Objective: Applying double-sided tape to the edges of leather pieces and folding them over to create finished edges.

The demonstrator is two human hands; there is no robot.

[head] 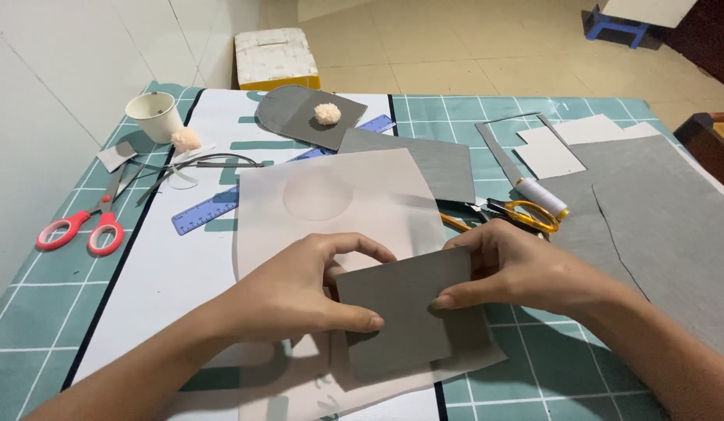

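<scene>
Head view, both hands (299, 292) pinching grey felt piece (412, 316)

Grey fabric (674, 226) beyond right edge

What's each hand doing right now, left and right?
Left hand: closed on the grey felt piece, thumb on top at its left edge.
Right hand: closed on the same piece at its right edge.

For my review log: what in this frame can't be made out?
Head view:
- Grey felt piece: middle edges covered by left hand and right hand.
- Yellow-handled scissors: blades hidden behind the right hand.
- Blue ruler: middle under the translucent sheet.
- Blue stool: cut by the top edge.
</scene>
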